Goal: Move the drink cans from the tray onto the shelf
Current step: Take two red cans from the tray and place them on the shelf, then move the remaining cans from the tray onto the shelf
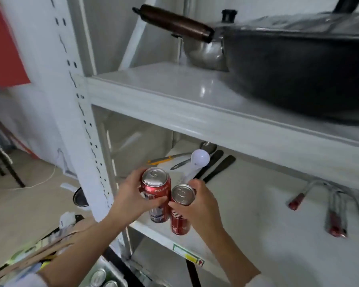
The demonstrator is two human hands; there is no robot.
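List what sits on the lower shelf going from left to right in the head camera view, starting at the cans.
Taller red can in the left hand → shorter red can in the right hand → white light bulb → black-handled utensils → red-handled tools at far right.

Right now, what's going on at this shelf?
A person is carrying two red drink cans to the lower shelf. The left hand grips the taller can; the right hand grips the other can, both at the front edge. More cans sit in the tray below.
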